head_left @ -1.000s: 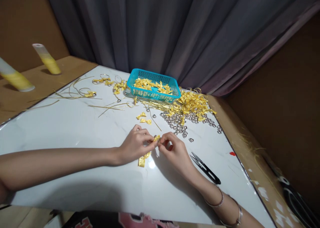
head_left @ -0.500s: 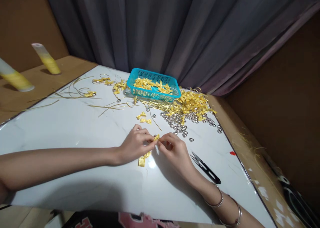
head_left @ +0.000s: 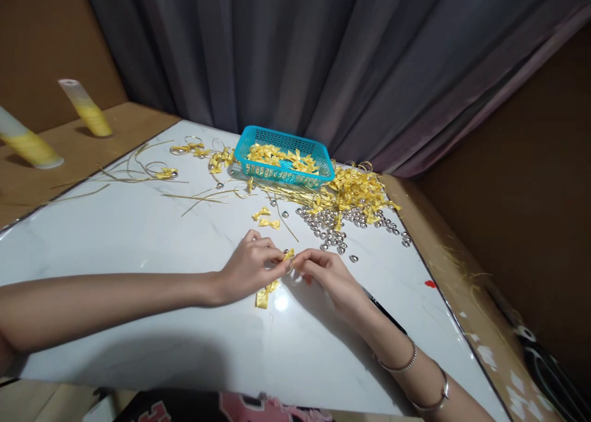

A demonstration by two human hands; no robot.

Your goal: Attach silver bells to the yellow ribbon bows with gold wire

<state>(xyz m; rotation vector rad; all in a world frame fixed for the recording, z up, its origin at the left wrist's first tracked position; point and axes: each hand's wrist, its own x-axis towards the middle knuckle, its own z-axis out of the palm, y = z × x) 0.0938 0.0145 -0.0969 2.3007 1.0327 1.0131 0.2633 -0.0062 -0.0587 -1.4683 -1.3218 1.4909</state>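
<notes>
My left hand (head_left: 256, 262) pinches a small yellow ribbon bow (head_left: 289, 254) between thumb and fingertips, a silvery bead beside it. My right hand (head_left: 330, 274) is closed at the bow's right side, its thumb and forefinger together on what looks like a thin cord looping from the bow; the fingertips hide most of it. Just below my left fingers, more yellow ribbon (head_left: 262, 297) lies on the white table. Two yellow bows (head_left: 269, 223) rest a little beyond my hands. Black thread snips (head_left: 388, 315) lie partly hidden behind my right forearm.
A blue plastic basket (head_left: 284, 175) holds yellow bows at the back. Right of it sits a heap of bows (head_left: 357, 188), with silver beads (head_left: 330, 228) scattered in front. Gold cords (head_left: 203, 197) lie to the left. Two yellow spools (head_left: 95, 117) stand at far left.
My right hand has turned and shifted slightly right, its forearm now covering much of the snips. A thin loop shows below the bow. My left hand stays put.
</notes>
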